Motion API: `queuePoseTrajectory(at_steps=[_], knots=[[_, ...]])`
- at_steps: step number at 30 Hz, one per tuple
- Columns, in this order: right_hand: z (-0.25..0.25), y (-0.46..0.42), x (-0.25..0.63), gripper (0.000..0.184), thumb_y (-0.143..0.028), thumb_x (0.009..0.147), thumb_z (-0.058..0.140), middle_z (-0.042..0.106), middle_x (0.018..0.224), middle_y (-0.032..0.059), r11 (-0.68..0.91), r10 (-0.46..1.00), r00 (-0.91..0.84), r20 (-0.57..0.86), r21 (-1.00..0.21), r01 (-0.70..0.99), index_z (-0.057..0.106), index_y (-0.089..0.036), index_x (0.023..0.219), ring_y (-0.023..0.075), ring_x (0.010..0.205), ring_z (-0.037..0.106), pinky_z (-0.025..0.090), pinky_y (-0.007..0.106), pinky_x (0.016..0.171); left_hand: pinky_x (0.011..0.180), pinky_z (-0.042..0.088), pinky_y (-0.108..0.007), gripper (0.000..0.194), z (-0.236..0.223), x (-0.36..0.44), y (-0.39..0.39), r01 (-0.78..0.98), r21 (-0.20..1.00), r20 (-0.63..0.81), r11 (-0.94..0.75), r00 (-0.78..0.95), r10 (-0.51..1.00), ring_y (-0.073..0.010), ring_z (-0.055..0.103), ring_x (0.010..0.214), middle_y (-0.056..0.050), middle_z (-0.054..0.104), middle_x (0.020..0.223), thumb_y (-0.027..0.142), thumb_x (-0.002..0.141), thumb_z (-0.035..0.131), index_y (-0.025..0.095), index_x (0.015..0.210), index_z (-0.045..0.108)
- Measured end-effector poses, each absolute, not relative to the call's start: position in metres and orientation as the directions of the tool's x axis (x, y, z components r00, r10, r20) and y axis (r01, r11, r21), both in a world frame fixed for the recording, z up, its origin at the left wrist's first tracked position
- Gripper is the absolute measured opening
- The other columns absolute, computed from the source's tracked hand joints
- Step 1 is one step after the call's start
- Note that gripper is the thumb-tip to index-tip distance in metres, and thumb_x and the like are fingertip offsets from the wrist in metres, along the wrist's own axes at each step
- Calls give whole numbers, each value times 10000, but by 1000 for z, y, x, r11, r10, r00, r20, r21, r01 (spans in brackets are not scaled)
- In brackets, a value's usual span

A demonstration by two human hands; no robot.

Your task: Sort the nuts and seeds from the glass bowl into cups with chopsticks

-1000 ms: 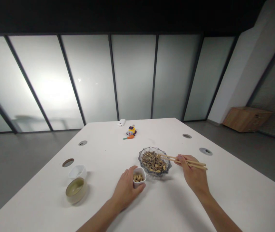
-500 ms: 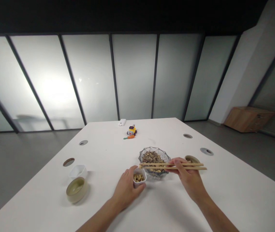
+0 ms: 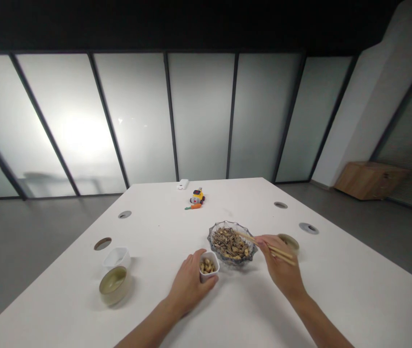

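A toy car (image 3: 197, 196) (mostly yellow) stands just behind an orange carrot (image 3: 195, 206).

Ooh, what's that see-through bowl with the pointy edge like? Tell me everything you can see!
The bowl looks like clear, patterned glass, wide and round, with a zigzag rim. It stands upright on the white table, holding lots of striped, seed-like pieces and some tan bits. Chopsticks in the right hand reach over its right side; whether they touch the rim isn't clear.

No legible text, labels or numbers.
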State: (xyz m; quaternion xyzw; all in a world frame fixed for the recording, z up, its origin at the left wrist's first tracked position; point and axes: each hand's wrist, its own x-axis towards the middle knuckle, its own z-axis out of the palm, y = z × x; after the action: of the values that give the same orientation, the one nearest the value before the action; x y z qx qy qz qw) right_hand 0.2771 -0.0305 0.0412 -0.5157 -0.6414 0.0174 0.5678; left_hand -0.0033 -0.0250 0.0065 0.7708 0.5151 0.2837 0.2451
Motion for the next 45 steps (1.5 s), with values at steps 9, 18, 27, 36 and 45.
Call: queuePoseTrajectory(at_steps=[9, 18, 27, 36, 45], knots=[[33, -27, 276, 391, -559, 1008, 566, 761, 911, 79, 474, 723, 137, 677, -631, 614, 752, -240, 877, 244, 843, 709, 564, 394, 797, 1063, 452, -405, 618, 9, -3, -26, 652, 679, 176, -338, 302, 937, -298, 623, 1178, -100, 679, 1257, 331, 811, 697, 231, 1395, 523], [36, -29, 277, 373, -539, 1012, 561, 749, 868, 61, 439, 694, 177, 698, -606, 664, 740, -247, 867, 237, 815, 693, 544, 390, 789, 1055, 454, -402, 615, 8, -4, -25, 656, 674, 175, -341, 306, 936, -295, 619, 1178, -108, 671, 1266, 342, 821, 693, 223, 1398, 520], [34, -26, 279, 396, -577, 995, 577, 762, 883, 66, 438, 746, 151, 648, -649, 622, 752, -249, 858, 236, 815, 696, 550, 388, 787, 1063, 457, -398, 627, 7, -3, -25, 660, 671, 181, -339, 297, 937, -297, 620, 1194, -101, 675, 1281, 332, 804, 693, 231, 1400, 528], [38, -32, 275, 341, -514, 1008, 596, 757, 971, 87, 486, 791, 59, 609, -684, 544, 760, -232, 909, 249, 912, 719, 571, 370, 829, 1064, 450, -409, 615, 8, -3, -25, 653, 673, 186, -347, 305, 934, -300, 614, 1188, -110, 671, 1269, 340, 816, 687, 219, 1396, 522], [38, -28, 283, 339, -539, 976, 626, 767, 921, 74, 445, 728, 181, 661, -657, 609, 756, -242, 874, 250, 865, 717, 580, 411, 829, 1060, 452, -404, 622, 8, -3, -26, 655, 677, 176, -337, 301, 937, -298, 616, 1185, -105, 672, 1265, 337, 812, 697, 228, 1397, 517]])
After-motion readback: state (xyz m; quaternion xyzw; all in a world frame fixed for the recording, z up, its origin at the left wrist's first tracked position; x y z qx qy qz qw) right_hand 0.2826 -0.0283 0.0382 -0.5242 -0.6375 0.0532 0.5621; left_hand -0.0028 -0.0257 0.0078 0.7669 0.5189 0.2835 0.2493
